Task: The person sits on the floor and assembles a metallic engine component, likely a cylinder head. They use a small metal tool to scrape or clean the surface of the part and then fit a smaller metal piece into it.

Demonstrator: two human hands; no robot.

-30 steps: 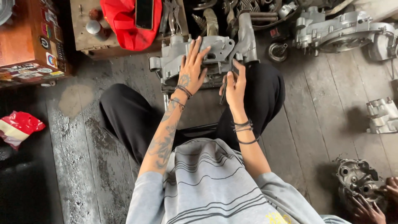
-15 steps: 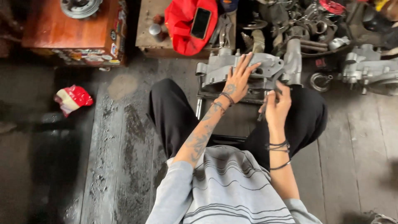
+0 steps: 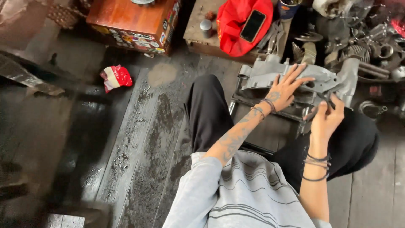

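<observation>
Head view: I sit on the dark plank floor (image 3: 139, 139) with a grey metal engine casing (image 3: 291, 76) before my knees, resting on a dark tray (image 3: 270, 105). My left hand (image 3: 287, 86) lies flat on top of the casing, fingers spread wide and gripping nothing, only pressing it down. My right hand (image 3: 327, 118) is up at the casing's near right edge, fingers curled around a thin dark tool (image 3: 327, 99); what kind of tool it is, I cannot tell.

To do this well, I judge I should keep the left palm's weight firm so the casing does not rock on the tray, and bring the tool tip in slowly, since my own fingers hide the spot it works on.

Behind the casing stands a low wooden bench (image 3: 198, 29) with a red cloth (image 3: 242, 25) and a phone (image 3: 253, 25) lying on it. A pile of engine parts (image 3: 367, 46) crowds the right side, close enough to hamper my right elbow. A wooden box (image 3: 130, 19) and a crumpled red wrapper (image 3: 116, 77) lie well apart on the left.
</observation>
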